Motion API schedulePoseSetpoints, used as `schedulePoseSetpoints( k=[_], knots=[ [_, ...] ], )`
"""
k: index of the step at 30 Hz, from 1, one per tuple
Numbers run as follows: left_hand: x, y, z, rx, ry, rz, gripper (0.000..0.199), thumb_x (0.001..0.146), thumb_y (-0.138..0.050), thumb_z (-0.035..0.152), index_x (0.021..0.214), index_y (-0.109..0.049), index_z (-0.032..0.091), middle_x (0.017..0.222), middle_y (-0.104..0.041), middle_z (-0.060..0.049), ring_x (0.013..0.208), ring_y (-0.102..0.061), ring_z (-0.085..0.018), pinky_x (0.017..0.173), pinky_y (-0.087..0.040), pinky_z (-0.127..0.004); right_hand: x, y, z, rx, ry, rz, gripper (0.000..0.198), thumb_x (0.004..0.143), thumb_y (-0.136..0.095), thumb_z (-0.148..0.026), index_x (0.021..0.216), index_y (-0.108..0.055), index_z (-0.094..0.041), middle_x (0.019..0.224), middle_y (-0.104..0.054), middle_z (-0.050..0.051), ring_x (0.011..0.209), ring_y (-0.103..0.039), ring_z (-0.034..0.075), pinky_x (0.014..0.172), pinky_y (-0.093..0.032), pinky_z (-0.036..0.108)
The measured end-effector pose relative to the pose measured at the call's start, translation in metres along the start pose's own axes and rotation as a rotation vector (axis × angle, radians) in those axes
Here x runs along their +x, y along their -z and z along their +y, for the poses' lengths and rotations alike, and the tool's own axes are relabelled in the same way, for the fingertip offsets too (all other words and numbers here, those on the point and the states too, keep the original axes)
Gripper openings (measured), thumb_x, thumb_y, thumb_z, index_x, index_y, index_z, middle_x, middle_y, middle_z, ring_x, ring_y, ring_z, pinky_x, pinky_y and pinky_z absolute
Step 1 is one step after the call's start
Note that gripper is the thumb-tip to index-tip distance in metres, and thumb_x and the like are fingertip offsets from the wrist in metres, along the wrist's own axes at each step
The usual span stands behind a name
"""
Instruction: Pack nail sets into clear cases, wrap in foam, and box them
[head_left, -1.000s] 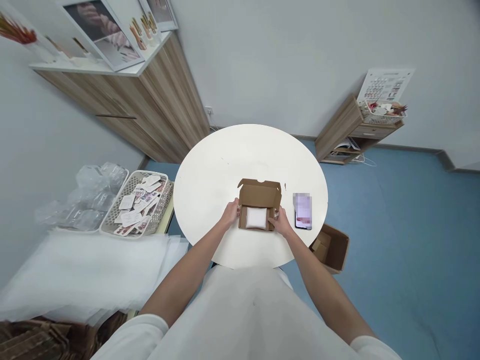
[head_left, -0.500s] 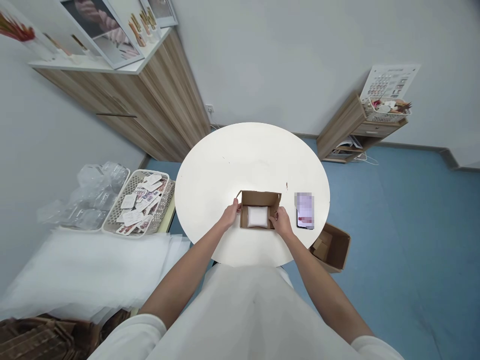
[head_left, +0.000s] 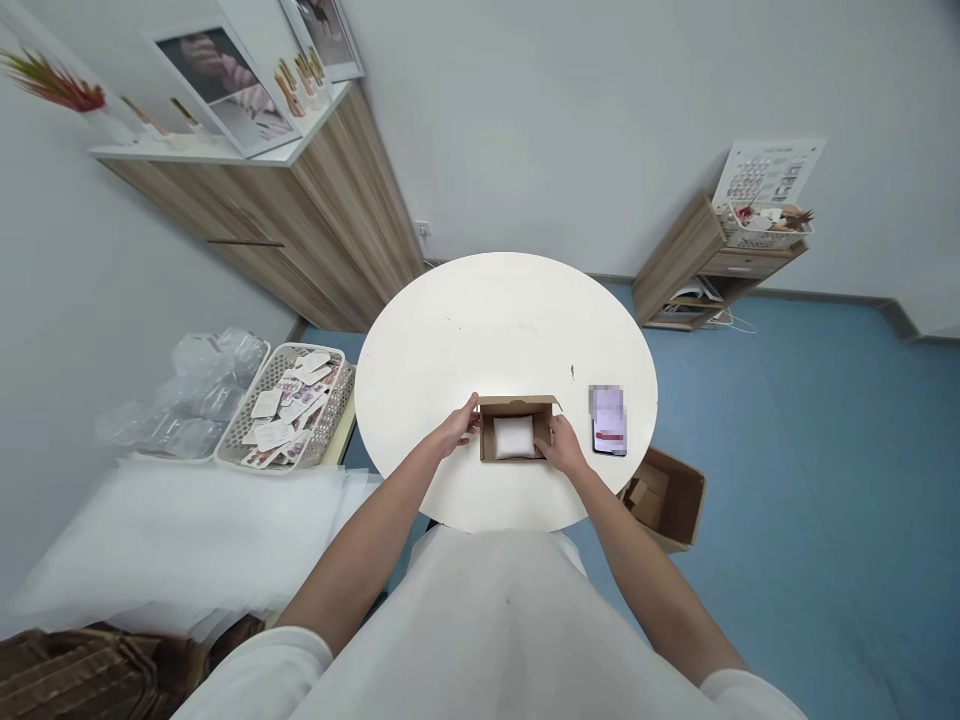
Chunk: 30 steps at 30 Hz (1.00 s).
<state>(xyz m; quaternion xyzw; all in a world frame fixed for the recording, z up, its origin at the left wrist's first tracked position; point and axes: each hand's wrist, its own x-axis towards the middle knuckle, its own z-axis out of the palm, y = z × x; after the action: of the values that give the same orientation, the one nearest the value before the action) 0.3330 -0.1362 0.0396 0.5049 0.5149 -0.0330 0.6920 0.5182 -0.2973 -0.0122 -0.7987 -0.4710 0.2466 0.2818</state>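
A small brown cardboard box [head_left: 487, 452] stands on the white table with its lid [head_left: 517, 406] raised at the far side. Inside lies a white, pillow-shaped packet [head_left: 514, 437]. My left hand [head_left: 455, 428] is at the box's left side, its thumb against the lid's corner and its fingers curled by the side wall. On the opposite side, my right hand [head_left: 561, 443] grips the right wall, the thumb reaching inside beside the packet.
A phone [head_left: 608, 420] lies on the round table [head_left: 502, 310], right of the box. Below the table's right edge stands a larger carton [head_left: 679, 500]. To the left are a basket of cards [head_left: 289, 410], clear plastic packaging [head_left: 199, 390] and white sheets [head_left: 187, 530].
The lid has tipped forward, toward me, over the box's far edge. My left hand has shifted slightly left and my right hand stays on the right wall. The view has tilted slightly.
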Motion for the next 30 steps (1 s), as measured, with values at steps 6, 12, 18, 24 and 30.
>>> schedulePoseSetpoints(
  k=[6,12,18,24,30],
  knots=[
    [-0.009,-0.003,-0.001,-0.012,-0.051,-0.034,0.039,0.068,-0.042,0.056,0.078,-0.056,0.022,0.089,-0.058,-0.005,0.080,-0.051,-0.018,0.062,-0.041,-0.028,-0.003,0.014,0.000,0.140,-0.009,-0.131,0.036,0.065,-0.051,-0.020,0.101,-0.049,-0.022,0.089,-0.045,0.003,0.082,-0.048,0.018,0.072,-0.044,0.032],
    [-0.011,-0.009,-0.013,0.017,-0.138,0.018,0.023,0.064,-0.052,0.033,0.081,-0.058,0.017,0.086,-0.059,-0.007,0.081,-0.054,-0.018,0.062,-0.043,-0.026,-0.016,0.015,0.004,0.203,0.041,-0.180,0.067,0.064,-0.054,-0.016,0.126,-0.032,-0.028,0.105,-0.040,0.004,0.100,-0.043,0.019,0.084,-0.041,0.033],
    [-0.013,-0.017,-0.030,0.079,-0.234,0.106,0.029,0.067,-0.053,0.026,0.094,-0.057,0.017,0.101,-0.058,-0.009,0.088,-0.055,-0.018,0.066,-0.045,-0.026,-0.030,0.022,0.019,0.288,-0.010,-0.297,0.072,0.069,-0.045,-0.013,0.132,-0.019,-0.034,0.124,-0.032,0.005,0.086,-0.051,0.012,0.076,-0.046,0.030],
    [-0.026,-0.021,-0.041,0.239,-0.315,0.264,0.051,0.074,-0.049,0.043,0.119,-0.043,0.020,0.119,-0.045,-0.012,0.100,-0.050,-0.020,0.080,-0.042,-0.030,-0.039,0.036,0.005,0.314,-0.095,-0.101,0.045,0.079,-0.037,-0.024,0.124,-0.037,-0.028,0.124,-0.040,0.005,0.110,-0.043,0.017,0.089,-0.039,0.036],
    [-0.036,-0.033,-0.049,0.628,-0.414,0.297,0.042,0.078,-0.037,0.053,0.107,-0.055,0.027,0.128,-0.036,-0.007,0.121,-0.027,-0.028,0.094,-0.028,-0.045,-0.048,0.022,-0.017,0.293,-0.128,-0.140,0.040,0.081,-0.036,-0.047,0.110,-0.052,-0.024,0.126,-0.038,0.008,0.120,-0.033,0.020,0.098,-0.028,0.039]
  ],
)
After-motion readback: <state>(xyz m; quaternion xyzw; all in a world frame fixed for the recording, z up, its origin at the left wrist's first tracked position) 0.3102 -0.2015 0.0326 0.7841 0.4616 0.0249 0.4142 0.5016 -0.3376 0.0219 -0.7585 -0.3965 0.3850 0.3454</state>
